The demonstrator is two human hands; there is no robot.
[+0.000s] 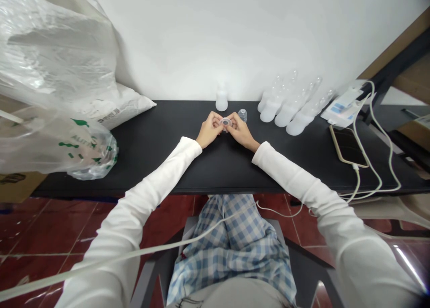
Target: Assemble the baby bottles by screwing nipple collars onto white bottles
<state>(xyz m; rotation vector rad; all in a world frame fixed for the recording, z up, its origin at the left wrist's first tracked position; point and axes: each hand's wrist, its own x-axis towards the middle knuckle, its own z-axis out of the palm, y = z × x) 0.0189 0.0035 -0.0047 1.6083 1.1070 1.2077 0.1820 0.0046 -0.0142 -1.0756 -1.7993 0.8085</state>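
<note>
Over the black table, my left hand and my right hand meet with fingers pinched. Between them they hold a small, pale translucent ring-shaped piece with a darker centre, perhaps a bottle collar. Each hand grips one side of it. Just behind my right hand sits a clear dome-shaped cap. Straight behind both hands, near the wall, a frosted white bottle stands upright without a clear cap on it.
Several frosted bottles with clear tops stand to the right. Beyond them lie a phone, white cables and a white-and-blue packet. Large white sacks and a printed plastic bag fill the left. One cable crosses my lap.
</note>
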